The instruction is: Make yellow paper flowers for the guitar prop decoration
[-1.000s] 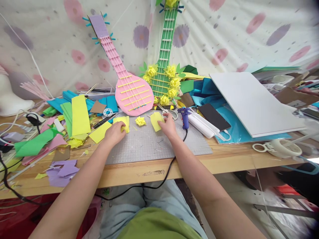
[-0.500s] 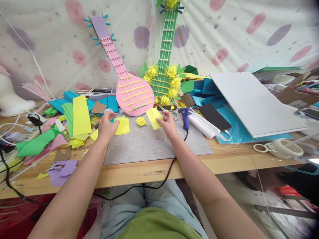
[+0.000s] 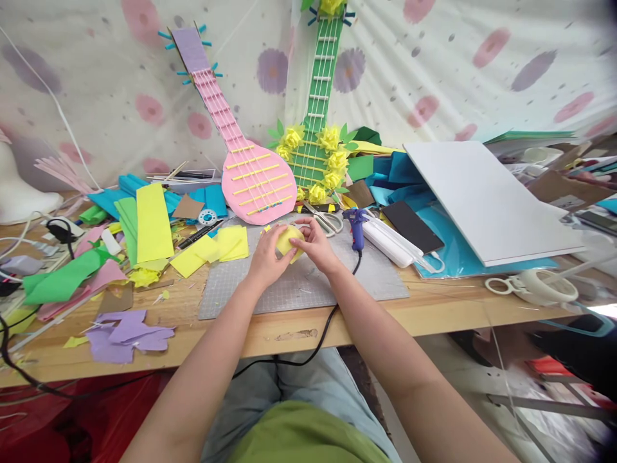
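Over the grey cutting mat (image 3: 308, 283) my left hand (image 3: 267, 258) and my right hand (image 3: 315, 244) meet, fingers pinched on one small yellow paper piece (image 3: 288, 240) between them. The small yellow paper flower seen before is hidden behind the hands. To the left on the mat lie more yellow paper squares (image 3: 231, 242). Just behind the hands stand a pink paper guitar (image 3: 255, 183) and a green paper guitar (image 3: 315, 138) with yellow flowers.
A blue glue gun (image 3: 357, 228) and scissors (image 3: 326, 220) lie right of the hands. A white board (image 3: 486, 199) leans at the right, with a tape roll (image 3: 547, 286) near the edge. Coloured paper scraps (image 3: 130, 328) and strips (image 3: 153, 222) cover the left side.
My left hand left the yellow squares at the left and came across to the right hand. Both hands now pinch the yellow piece that the right hand held alone.
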Available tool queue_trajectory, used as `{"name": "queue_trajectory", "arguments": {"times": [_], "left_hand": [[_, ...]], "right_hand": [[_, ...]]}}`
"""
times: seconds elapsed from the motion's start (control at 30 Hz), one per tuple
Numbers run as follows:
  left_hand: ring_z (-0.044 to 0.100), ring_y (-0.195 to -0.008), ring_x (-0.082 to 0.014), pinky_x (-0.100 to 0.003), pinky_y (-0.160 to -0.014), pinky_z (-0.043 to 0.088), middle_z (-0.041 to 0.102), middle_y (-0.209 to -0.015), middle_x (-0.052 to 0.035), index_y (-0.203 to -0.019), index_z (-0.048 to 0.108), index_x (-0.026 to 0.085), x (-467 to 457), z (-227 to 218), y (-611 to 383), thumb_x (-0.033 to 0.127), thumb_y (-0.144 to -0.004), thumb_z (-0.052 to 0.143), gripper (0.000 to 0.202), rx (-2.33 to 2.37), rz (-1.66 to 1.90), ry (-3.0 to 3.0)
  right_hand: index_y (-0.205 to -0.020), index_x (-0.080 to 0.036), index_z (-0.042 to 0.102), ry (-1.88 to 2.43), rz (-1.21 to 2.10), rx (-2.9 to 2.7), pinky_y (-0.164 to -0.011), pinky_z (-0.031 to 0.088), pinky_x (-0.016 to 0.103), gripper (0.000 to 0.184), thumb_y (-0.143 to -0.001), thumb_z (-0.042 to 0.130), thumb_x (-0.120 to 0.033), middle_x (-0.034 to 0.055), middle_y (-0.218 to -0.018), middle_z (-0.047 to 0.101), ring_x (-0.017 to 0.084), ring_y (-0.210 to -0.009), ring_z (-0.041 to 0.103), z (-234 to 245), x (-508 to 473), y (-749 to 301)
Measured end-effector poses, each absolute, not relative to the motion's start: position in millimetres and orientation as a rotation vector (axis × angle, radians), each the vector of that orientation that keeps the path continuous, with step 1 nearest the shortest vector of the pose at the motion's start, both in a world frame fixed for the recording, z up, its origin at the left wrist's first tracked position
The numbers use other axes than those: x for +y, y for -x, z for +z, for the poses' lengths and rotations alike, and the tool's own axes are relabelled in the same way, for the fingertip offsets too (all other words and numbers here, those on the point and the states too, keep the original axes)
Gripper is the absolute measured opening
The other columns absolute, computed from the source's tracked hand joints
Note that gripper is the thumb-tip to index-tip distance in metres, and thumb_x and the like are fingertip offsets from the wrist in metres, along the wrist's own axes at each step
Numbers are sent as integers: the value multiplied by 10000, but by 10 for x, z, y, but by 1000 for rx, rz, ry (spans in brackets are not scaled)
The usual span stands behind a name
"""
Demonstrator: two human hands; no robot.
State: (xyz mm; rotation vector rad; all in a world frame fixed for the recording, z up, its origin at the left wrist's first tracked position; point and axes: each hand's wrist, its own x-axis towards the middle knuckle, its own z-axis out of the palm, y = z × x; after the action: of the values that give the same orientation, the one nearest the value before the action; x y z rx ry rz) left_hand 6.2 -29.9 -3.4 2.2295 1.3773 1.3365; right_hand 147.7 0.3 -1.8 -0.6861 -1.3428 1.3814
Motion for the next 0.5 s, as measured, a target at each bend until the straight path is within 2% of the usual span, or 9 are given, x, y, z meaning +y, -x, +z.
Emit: {"name": "queue_trajectory", "arguments": {"times": [0.13,0.33,0.5], "left_hand": [[545,-1081,-212,-383,-937,417,587,-1139,-103,-1127,498,200,-343,-106,-35,319,-747,604,412,1366,1408,-1978],[574,-1031,-213,-323,-807,486,597,-1119,-110,-1070,537,182,-331,-181,-106,320,-718,625,388,1168,1491,-1493],[610,-847,-184,-302,-700,498,633,-1030,-94,-992,592,157,-313,-156,-151,327,-673,645,366,1108,1439,-1124]], "right_hand": [[-987,-239,433,655,1434,-1359,-538,392,218,493,-600,731,-305,-68,-659,466,85,-570,491,1,-18,-1455],[-972,-242,416,721,1429,-1333,-564,418,240,516,-583,737,-348,-64,-673,502,103,-591,524,-18,-8,-1429],[-957,-237,409,792,1373,-1323,-565,423,248,511,-578,728,-364,-65,-652,526,108,-582,531,-56,16,-1398]]}}
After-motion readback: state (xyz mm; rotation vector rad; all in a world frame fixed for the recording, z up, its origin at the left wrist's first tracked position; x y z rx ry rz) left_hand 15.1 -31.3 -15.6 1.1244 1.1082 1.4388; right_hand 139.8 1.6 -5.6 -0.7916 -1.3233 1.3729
